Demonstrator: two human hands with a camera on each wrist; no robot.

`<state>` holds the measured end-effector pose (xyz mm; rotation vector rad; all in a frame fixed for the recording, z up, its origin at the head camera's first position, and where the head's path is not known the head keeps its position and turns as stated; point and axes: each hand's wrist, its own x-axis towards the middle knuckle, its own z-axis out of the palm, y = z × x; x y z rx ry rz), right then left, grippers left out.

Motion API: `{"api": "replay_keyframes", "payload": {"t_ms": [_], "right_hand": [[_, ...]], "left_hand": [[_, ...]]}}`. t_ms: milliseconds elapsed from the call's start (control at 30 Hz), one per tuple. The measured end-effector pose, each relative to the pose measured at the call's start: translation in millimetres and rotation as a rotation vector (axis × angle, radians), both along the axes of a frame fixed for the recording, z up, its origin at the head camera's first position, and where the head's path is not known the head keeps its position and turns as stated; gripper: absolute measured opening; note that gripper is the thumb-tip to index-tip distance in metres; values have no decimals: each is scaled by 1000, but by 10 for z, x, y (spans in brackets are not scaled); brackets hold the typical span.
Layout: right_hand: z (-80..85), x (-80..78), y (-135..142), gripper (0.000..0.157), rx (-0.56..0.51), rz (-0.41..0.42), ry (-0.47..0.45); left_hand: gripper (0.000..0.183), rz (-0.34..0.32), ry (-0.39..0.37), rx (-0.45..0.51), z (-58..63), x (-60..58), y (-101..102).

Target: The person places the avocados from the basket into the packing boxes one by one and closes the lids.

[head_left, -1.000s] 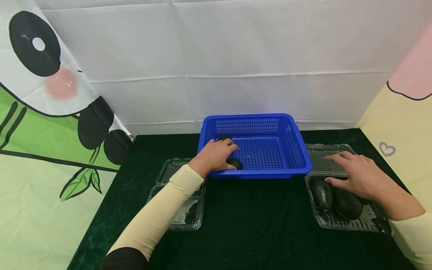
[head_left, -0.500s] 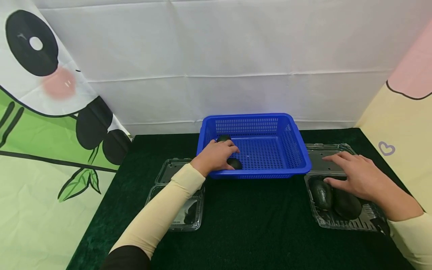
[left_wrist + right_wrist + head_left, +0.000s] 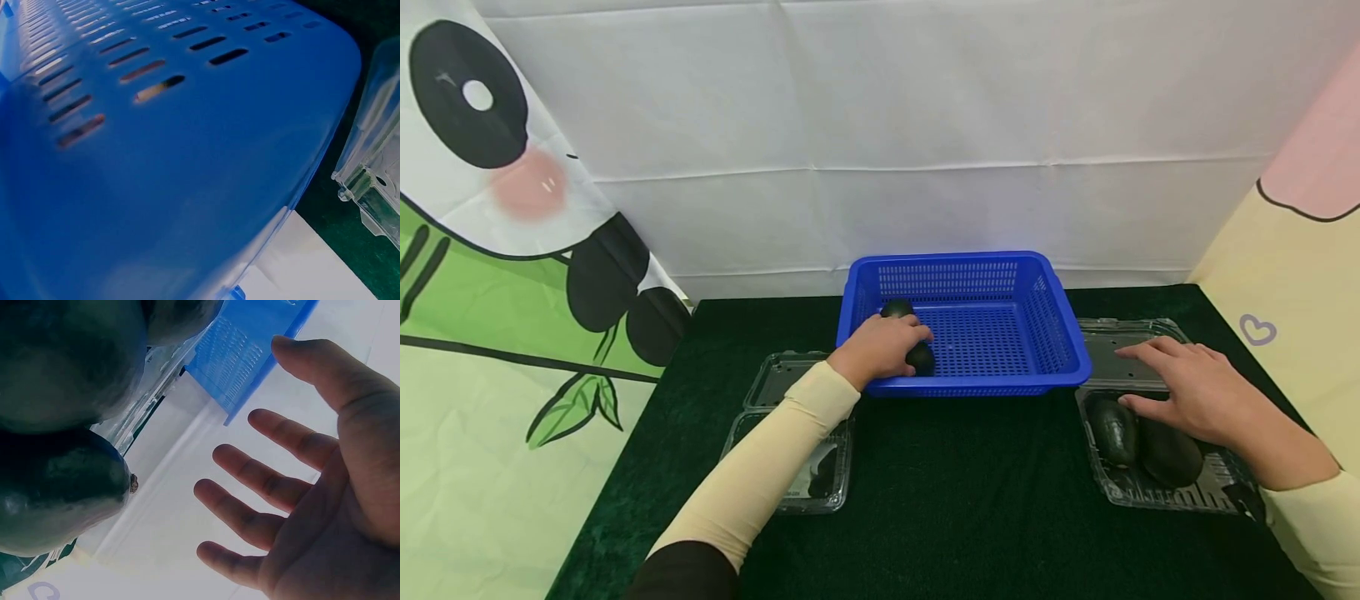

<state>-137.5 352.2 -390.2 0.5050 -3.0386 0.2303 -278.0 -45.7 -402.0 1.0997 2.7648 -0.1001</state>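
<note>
Inside the blue basket (image 3: 992, 382), at its near left corner, my left hand (image 3: 883, 346) grips a dark green avocado (image 3: 921, 358), thumb on the near side and fingers over the top. A second avocado (image 3: 897, 308) lies just beyond that hand. The left wrist view shows mostly the basket's blue wall (image 3: 206, 169); the hand is out of it. My right hand (image 3: 1198, 387) is held with fingers spread over a clear plastic clamshell box (image 3: 1187, 500) containing avocados (image 3: 1171, 454). In the right wrist view its palm and fingers (image 3: 244, 519) hold nothing, apart from the avocados (image 3: 56, 494).
Left of the basket, partly behind my left forearm, another clear clamshell (image 3: 838, 500) lies with its lid folded back. A dark green cloth (image 3: 962, 500) covers the table. White fabric (image 3: 925, 125) hangs behind, with printed cartoon panels at both sides.
My left hand has shifted slightly right over the avocado, its thumb drawing in, and more of the far avocado shows. The right hand has stayed nearly still.
</note>
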Motion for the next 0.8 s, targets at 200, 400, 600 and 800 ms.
{"api": "replay_keyframes", "payload": {"t_ms": [200, 400, 600, 800], "right_hand": [[2, 6, 16, 63, -1, 6, 2], [-1, 20, 22, 63, -5, -1, 0], [-9, 30, 18, 64, -2, -11, -8], [-8, 46, 21, 64, -7, 0, 11]], "left_hand": [[55, -12, -7, 3, -14, -11, 17], [54, -27, -45, 18, -19, -13, 27], [53, -12, -94, 41, -27, -14, 25], [52, -17, -100, 45, -44, -22, 27]]}}
